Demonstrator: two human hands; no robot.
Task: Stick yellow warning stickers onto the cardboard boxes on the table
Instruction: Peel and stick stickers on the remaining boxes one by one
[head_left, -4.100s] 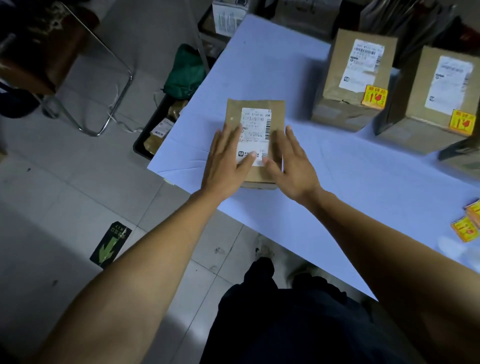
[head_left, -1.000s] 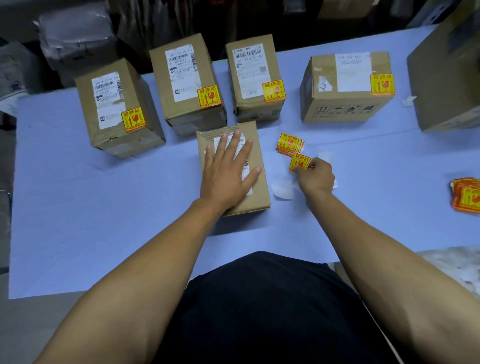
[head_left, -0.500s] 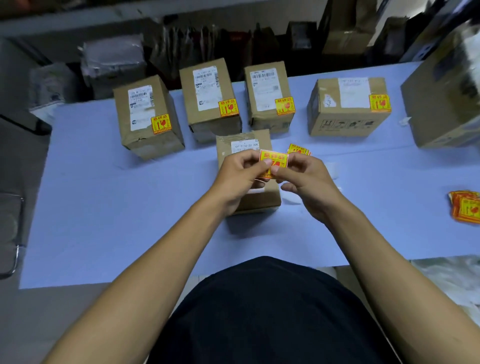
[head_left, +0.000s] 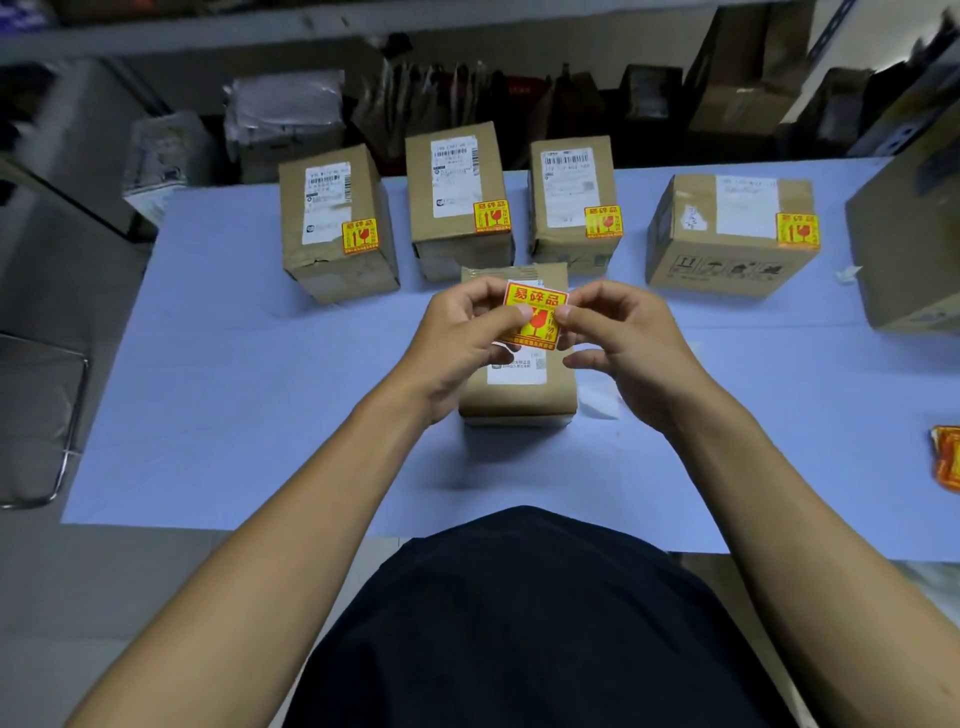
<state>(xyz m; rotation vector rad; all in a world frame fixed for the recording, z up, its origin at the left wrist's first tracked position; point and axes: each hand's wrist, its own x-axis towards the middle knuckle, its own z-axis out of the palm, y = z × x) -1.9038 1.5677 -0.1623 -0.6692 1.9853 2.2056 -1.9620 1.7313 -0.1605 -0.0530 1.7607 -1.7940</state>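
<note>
Progress looks well along: four brown cardboard boxes in the back row (head_left: 460, 200) each already carry a yellow-and-red warning sticker. The small brown cardboard box (head_left: 518, 395) nearest the person on the pale blue surface (head_left: 249, 395) shows only its white label. Above it, the left hand (head_left: 462, 332) and right hand (head_left: 618, 338) together pinch a square yellow warning sticker (head_left: 534, 314), probably peeling its backing. More yellow stickers (head_left: 948, 457) lie at the right edge.

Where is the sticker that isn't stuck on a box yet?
In the head view's middle, the sticker is pinched between the left hand and right hand, above the nearest box.
</note>
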